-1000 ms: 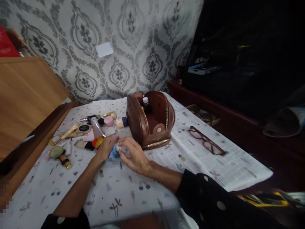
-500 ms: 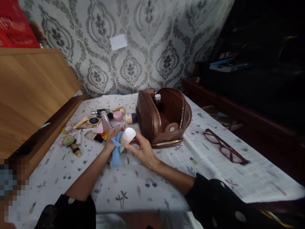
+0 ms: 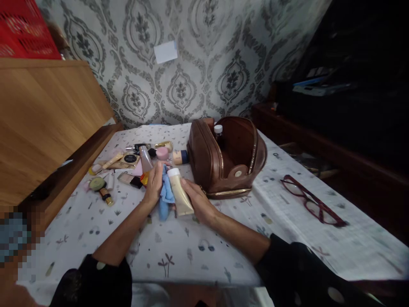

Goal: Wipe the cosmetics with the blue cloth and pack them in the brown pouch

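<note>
- From here I watch the right hand [image 3: 201, 202] hold a tube [image 3: 180, 194], white cap [image 3: 174, 172] up, over the table [image 3: 223, 260].
- I see the left hand [image 3: 154, 185] holding a blue cloth [image 3: 166, 192] against the tube.
- The open bag [image 3: 204, 162] stands just beyond.

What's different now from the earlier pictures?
The cream tube has been turned: its white cap faced us half a second ago; now it tips away. The right hand still holds it, the left hand the blue cloth. The brown bag stays open and the red glasses haven't moved.
</note>
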The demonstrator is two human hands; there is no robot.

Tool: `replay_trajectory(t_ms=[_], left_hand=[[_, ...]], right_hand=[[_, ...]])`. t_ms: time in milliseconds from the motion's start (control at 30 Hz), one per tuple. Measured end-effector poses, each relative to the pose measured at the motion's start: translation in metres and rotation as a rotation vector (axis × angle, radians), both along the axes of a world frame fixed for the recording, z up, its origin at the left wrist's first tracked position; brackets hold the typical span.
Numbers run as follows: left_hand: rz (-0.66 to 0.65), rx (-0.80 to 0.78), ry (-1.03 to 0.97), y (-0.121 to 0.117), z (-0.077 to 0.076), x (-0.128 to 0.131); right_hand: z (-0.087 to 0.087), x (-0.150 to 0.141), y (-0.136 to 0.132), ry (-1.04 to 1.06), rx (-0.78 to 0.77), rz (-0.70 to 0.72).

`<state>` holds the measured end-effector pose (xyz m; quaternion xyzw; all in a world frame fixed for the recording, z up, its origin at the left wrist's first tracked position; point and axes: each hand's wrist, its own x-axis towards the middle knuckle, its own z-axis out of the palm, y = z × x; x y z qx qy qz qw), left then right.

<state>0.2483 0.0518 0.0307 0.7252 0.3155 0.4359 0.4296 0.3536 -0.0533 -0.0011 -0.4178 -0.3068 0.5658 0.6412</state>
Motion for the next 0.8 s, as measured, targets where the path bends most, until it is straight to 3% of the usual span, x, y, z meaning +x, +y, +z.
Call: replay_trajectory(t_ms=[200, 333, 533, 800], left_hand=[[-0.294, -0.114, 0.068, 0.003, -0.002, -0.001], [-0.181, -0.116, 0.047, 0.005, -0.002, -0.002], [0.062, -0.106, -0.009, 0.014, 0.003, -0.006], [-0.026, -0.112, -0.044, 0.024, 0.008, -0.01]], right_hand=[[0.01, 0.002, 0.0, 0.231, -0.157, 0.182], [0.014, 0.006, 0.0, 0.353, -0.193, 0.198], [0.018, 0.007, 0.0, 0.466, 0.001, 0.077], [0.013, 0.007, 0.002, 0.438, 0.003, 0.07]])
